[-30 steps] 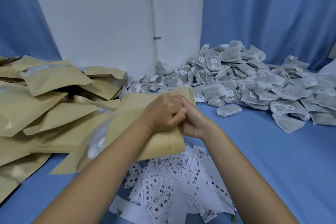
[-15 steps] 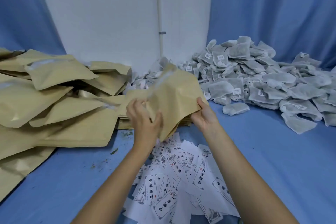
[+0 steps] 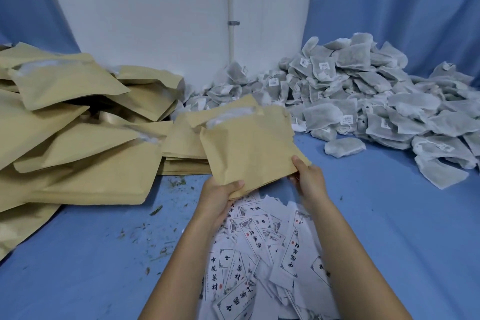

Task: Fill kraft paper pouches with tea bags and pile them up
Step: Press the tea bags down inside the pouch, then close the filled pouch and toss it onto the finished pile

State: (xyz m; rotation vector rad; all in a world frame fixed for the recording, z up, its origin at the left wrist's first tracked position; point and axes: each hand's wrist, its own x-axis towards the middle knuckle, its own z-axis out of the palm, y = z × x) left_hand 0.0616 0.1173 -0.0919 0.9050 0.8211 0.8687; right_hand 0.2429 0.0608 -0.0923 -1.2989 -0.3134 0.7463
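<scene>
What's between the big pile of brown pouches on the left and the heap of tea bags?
In the head view, a flat stack of pouches lies there, with the held pouch raised in front of it.

Beside the matt blue cloth point(image 3: 389, 228), the pouch point(image 3: 249, 148) is dull brown paper; the tea bags point(image 3: 363, 101) behind it look like fuzzy grey-white mesh; the labels point(image 3: 259, 254) are smooth white paper.

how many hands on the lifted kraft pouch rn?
2. Left hand grips the kraft pouch at its near-left corner; right hand grips the near-right corner. Neither is hidden.
</scene>
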